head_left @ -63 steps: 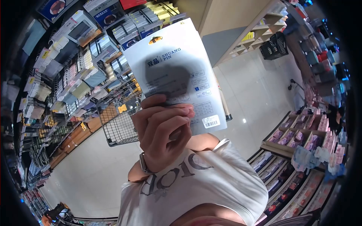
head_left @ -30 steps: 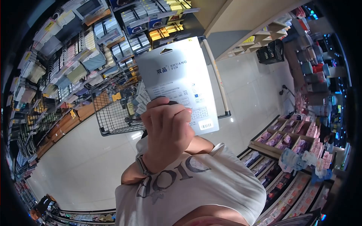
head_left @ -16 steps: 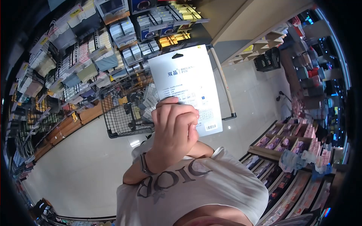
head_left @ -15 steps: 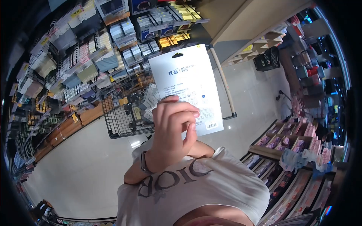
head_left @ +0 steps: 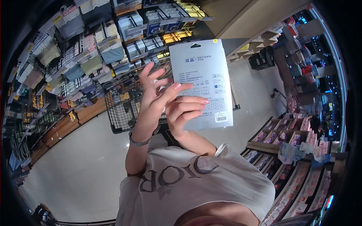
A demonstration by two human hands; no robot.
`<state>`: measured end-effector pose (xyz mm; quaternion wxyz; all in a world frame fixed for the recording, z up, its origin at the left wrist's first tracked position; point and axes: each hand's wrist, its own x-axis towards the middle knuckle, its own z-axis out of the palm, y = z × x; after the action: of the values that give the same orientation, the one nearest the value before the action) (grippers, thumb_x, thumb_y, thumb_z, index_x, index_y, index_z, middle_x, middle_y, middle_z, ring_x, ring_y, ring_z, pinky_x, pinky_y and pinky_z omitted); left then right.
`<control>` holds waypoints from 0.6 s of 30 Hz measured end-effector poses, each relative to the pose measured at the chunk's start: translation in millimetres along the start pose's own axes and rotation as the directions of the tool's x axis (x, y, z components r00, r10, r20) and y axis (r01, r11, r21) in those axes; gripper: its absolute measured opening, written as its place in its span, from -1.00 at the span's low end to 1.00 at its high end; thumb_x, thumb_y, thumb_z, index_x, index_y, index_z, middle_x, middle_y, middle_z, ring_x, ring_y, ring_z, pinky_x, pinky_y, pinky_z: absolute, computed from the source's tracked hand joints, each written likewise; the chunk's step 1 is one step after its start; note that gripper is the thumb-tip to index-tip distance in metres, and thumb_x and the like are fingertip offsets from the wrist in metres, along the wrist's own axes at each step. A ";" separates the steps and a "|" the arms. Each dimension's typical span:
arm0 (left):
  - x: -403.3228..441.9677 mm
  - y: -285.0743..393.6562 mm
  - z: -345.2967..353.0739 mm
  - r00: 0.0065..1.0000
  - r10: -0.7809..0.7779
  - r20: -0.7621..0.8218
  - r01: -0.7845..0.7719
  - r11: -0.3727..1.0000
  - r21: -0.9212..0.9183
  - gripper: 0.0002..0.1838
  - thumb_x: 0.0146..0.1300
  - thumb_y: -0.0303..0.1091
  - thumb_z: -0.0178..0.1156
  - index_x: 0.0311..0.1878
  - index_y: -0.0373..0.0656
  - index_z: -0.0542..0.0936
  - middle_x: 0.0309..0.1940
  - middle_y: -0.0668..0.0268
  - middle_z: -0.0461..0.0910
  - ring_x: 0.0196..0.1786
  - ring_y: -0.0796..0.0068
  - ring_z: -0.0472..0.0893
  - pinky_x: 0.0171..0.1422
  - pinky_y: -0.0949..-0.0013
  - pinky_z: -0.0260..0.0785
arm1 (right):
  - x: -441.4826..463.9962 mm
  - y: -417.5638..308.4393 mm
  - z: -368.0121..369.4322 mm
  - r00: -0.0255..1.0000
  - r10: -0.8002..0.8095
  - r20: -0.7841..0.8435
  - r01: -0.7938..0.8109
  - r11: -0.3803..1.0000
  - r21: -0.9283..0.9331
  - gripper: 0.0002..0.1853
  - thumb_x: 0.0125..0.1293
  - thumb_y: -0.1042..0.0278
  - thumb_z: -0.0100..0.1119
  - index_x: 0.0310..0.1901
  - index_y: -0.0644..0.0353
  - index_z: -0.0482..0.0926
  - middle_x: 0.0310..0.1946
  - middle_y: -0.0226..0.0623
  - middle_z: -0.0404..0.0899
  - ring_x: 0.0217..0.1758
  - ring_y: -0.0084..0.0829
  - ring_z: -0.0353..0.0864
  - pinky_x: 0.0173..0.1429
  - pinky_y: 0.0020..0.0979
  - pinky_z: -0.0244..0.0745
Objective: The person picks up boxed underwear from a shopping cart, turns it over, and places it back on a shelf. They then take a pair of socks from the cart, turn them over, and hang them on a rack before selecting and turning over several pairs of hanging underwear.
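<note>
A flat white package with blue lettering, a hanging hole and a barcode label is upright in front of me. My right hand grips its lower left part, with fingers lying across the printed face. Just left of the package is my left hand, a band on its wrist. Its fingers are spread, and some of them overlap the package's left edge and reach close to my right hand. Whether they touch it, I cannot tell.
Behind my hands stands a wire shopping cart with goods inside. Shelves of packaged textiles fill the left and top. A black basket is at the upper right, above display bins of small packs.
My left hand has moved left and opened, uncovering my right hand on the package. The package has shifted up and right in view.
</note>
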<state>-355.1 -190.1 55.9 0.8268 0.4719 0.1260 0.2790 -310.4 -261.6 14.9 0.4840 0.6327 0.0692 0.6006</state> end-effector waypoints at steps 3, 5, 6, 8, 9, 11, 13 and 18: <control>-4.0 16.8 -7.1 0.965 -0.245 0.092 0.251 0.965 -0.070 -0.48 0.50 -0.18 0.16 0.34 -0.33 0.35 0.04 0.21 0.58 -0.05 0.47 0.62 0.12 0.42 0.47 | -4.3 1.2 -4.4 0.990 0.046 -0.132 -0.054 0.997 -0.053 -0.75 0.41 0.46 -0.04 0.05 0.22 0.52 -0.45 -0.14 0.72 -0.26 -0.29 0.63 -0.14 -0.40 0.64; -2.8 13.7 -26.2 0.936 -0.345 0.062 0.350 0.932 -0.097 -0.57 0.48 -0.20 0.18 0.22 -0.33 0.49 -0.05 0.30 0.62 -0.23 0.60 0.60 0.00 0.53 0.44 | -13.0 4.2 5.1 0.901 -0.144 -0.409 -0.122 0.821 -0.558 -0.66 0.47 0.28 0.02 0.15 0.31 0.48 -0.16 0.00 0.70 -0.16 -0.17 0.66 -0.06 -0.26 0.66; -6.0 19.4 -30.2 0.964 -0.264 0.017 0.264 0.961 -0.084 -0.66 0.46 -0.21 0.20 0.06 -0.32 0.62 -0.24 0.43 0.64 -0.33 0.76 0.48 -0.14 0.64 0.33 | -15.9 12.6 24.2 0.790 -0.354 -0.501 -0.283 0.514 -0.810 -0.63 0.49 0.23 0.03 0.16 0.33 0.47 -0.08 0.02 0.69 -0.12 -0.14 0.67 -0.03 -0.21 0.66; -10.4 27.5 -32.6 0.991 -0.014 -0.135 0.008 0.999 -0.041 -0.65 0.45 -0.20 0.21 0.06 -0.33 0.62 -0.32 0.47 0.62 -0.36 0.80 0.45 -0.18 0.67 0.27 | -58.6 7.1 31.4 0.456 -0.890 0.014 -0.482 -0.260 -0.837 -0.44 0.50 -0.01 0.06 0.24 0.37 0.42 0.16 -0.02 0.58 0.01 -0.16 0.69 0.08 -0.11 0.65; -12.3 32.0 -34.1 0.971 0.113 -0.209 -0.116 0.993 -0.002 -0.65 0.45 -0.20 0.22 0.06 -0.33 0.62 -0.36 0.49 0.61 -0.37 0.82 0.44 -0.20 0.68 0.24 | -54.3 6.6 34.1 0.362 -0.924 0.124 -0.575 -0.325 -0.751 -0.45 0.48 0.02 0.11 0.25 0.35 0.42 0.15 -0.08 0.58 0.05 -0.21 0.68 0.10 -0.17 0.65; -18.4 38.0 -42.5 0.937 0.206 -0.282 -0.206 0.978 0.030 -0.65 0.42 -0.25 0.27 0.05 -0.39 0.62 -0.42 0.48 0.60 -0.39 0.85 0.43 -0.21 0.68 0.20 | -46.7 10.4 48.1 0.381 -0.899 0.217 -0.609 -0.420 -0.673 -0.48 0.42 0.20 0.21 0.28 0.34 0.40 0.15 -0.13 0.58 0.13 -0.28 0.65 0.15 -0.25 0.63; -22.7 41.3 -50.0 0.911 0.255 -0.323 -0.252 0.966 0.051 -0.64 0.40 -0.27 0.30 0.04 -0.41 0.62 -0.43 0.47 0.61 -0.41 0.86 0.41 -0.24 0.69 0.17 | -37.1 16.7 71.3 0.591 -0.791 0.157 -0.486 -0.504 -0.714 -0.47 0.33 0.48 0.29 0.30 0.33 0.38 0.18 -0.12 0.56 0.22 -0.33 0.59 0.23 -0.31 0.57; -29.4 51.8 -50.0 0.901 0.237 -0.364 -0.246 0.969 0.023 -0.62 0.37 -0.26 0.32 0.04 -0.43 0.63 -0.46 0.49 0.59 -0.46 0.88 0.36 -0.32 0.69 0.09 | -14.8 45.7 78.3 0.716 -0.656 0.239 -0.352 -0.635 -0.687 -0.60 0.27 0.63 0.18 0.15 0.29 0.43 -0.09 -0.34 0.51 -0.12 -0.54 0.53 -0.01 -0.48 0.53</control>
<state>-420.3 -150.9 72.3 0.7535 0.4144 0.2143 0.4633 -272.2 -336.8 51.3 0.8284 -0.4133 -0.2087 0.3153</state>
